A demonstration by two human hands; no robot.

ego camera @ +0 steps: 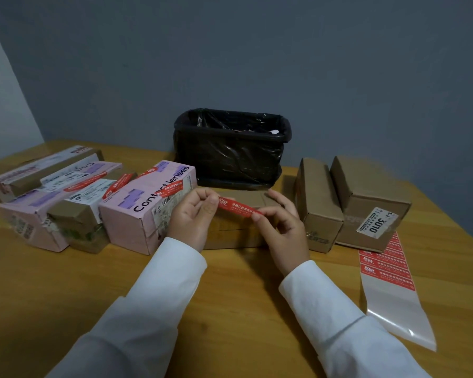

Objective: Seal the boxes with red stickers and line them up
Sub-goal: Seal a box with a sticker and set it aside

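A red sticker (239, 208) is stretched between my left hand (193, 216) and my right hand (280, 223), each pinching one end. It hovers just above a low brown cardboard box (238, 238) in front of me, partly hidden by my hands. To the left stands a pink box (137, 211) printed "Contact lenses" with a red sticker across its top. Further left lie more pink and brown boxes (52, 203) carrying red stickers. On the right stand two plain brown boxes (318, 205) (366, 203), the outer one with a white label.
A bin lined with a black bag (230, 148) stands behind the middle box against the grey wall. A strip of backing paper with several red stickers (388, 271) lies on the wooden table (66, 290) at the right, near the edge.
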